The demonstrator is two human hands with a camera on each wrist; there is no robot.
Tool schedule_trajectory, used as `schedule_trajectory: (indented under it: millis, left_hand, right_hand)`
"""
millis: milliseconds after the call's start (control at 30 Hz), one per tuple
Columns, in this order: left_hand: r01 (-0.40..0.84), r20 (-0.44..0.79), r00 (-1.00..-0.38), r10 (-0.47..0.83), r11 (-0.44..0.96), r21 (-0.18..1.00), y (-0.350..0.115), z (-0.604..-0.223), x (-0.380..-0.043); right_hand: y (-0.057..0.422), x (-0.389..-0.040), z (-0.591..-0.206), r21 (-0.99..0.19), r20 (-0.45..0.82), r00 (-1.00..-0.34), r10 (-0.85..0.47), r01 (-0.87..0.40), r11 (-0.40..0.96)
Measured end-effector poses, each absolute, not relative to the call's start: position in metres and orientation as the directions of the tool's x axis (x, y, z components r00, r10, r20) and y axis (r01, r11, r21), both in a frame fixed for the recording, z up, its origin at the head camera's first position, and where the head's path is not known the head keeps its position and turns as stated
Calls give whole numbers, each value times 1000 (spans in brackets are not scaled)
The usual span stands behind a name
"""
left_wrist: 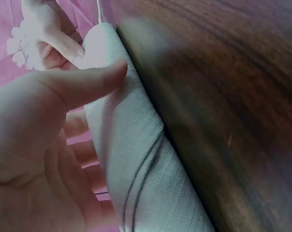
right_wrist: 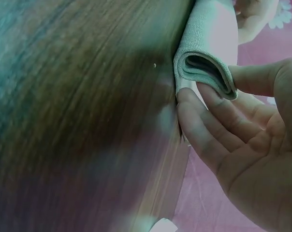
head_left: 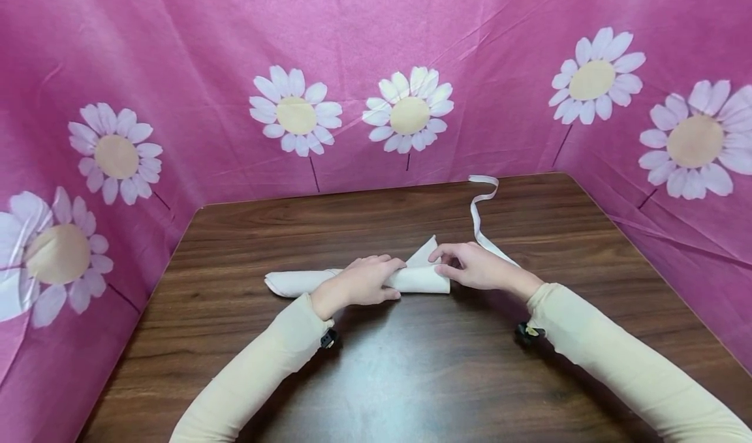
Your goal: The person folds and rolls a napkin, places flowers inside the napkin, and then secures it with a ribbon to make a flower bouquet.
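Observation:
A white cloth (head_left: pixel 302 282) lies rolled into a long flattened tube on the table, with a pointed corner (head_left: pixel 424 252) of it spreading out behind the right part. My left hand (head_left: pixel 367 280) grips the roll near its middle; in the left wrist view its thumb (left_wrist: pixel 95 86) lies across the near side and the fingers go round behind. At the right end my right hand (head_left: pixel 477 265) pinches the cloth between thumb and fingers. Layered folds show at the roll's open end (right_wrist: pixel 204 63) in the right wrist view.
A narrow white ribbon (head_left: pixel 477 218) runs from the table's back edge towards the right wrist, partly hidden behind that forearm. The table (head_left: pixel 411 378) is dark wood grain. A pink curtain (head_left: pixel 376 25) printed with daisies hangs round its back and sides.

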State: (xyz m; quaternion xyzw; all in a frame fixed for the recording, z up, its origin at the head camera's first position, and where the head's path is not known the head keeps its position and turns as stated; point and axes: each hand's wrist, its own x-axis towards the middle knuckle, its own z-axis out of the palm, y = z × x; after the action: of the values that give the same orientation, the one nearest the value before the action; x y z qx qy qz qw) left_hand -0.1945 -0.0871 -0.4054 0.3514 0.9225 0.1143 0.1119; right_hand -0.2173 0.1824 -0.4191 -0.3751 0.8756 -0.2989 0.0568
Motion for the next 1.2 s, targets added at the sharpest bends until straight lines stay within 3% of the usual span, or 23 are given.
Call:
schedule_trajectory:
  millis: [300, 533, 733, 900, 1033, 1200]
  left_hand:
    - [662, 14, -729, 685, 700, 268, -82, -410, -195]
    - [704, 71, -704, 707, 681, 201, -78, -415, -197]
    - [719, 99, -688, 719, 657, 227, -79, -415, -201]
    - [664, 30, -707, 707, 648, 373, -82, -412, -206]
    - [638, -21, -696, 718, 631, 440, -84, -410, -209]
    - [637, -59, -688, 723, 641, 429, -84, -410, -209]
  right_hand:
    - [182, -226, -427, -630, 99, -780, -618, -530, 568]
    - [183, -229, -430, -672, 118, -792, -599, -508, 539]
    - [188, -222, -427, -572, 229, -690, -687, -666, 478]
    - [187, -218, -428, -479, 216, -595, -774, -755, 448]
    - [186, -219, -429, -470, 200, -586, -785, -761, 448]
    - [187, -220, -429, -567, 128, -593, -795, -701, 432]
